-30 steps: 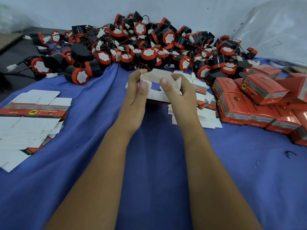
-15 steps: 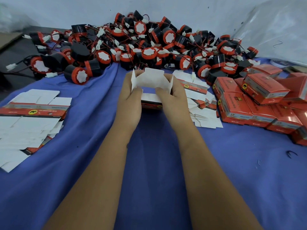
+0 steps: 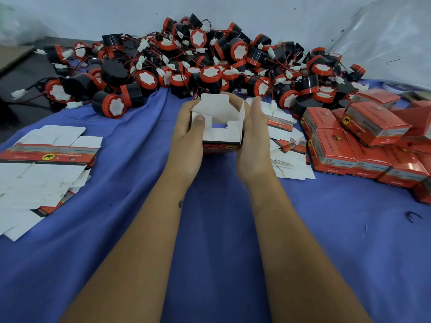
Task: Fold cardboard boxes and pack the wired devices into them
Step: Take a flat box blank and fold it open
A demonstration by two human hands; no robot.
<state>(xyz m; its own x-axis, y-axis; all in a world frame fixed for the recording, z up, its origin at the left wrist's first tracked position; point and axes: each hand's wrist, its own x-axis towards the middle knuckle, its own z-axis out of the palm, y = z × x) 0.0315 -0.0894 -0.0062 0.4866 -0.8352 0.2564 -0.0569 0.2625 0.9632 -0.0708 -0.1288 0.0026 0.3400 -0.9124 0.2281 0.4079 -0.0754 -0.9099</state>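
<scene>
Crowding the box (image 3: 221,127): flat blanks (image 3: 283,145), devices (image 3: 186,64).

Your half-folded box (image 3: 220,134) sits upright at the middle of the bench, red outside and white inside, top open with its rear flap standing and the near flaps folded inward. Your wired devices (image 3: 200,64), black cylinders with red caps, white faces and red-black leads, lie heaped behind it. Flat blanks (image 3: 44,159) are spread to your left, more blanks (image 3: 286,150) just right of the box, and closed red boxes (image 3: 363,141) are stacked far right.
</scene>
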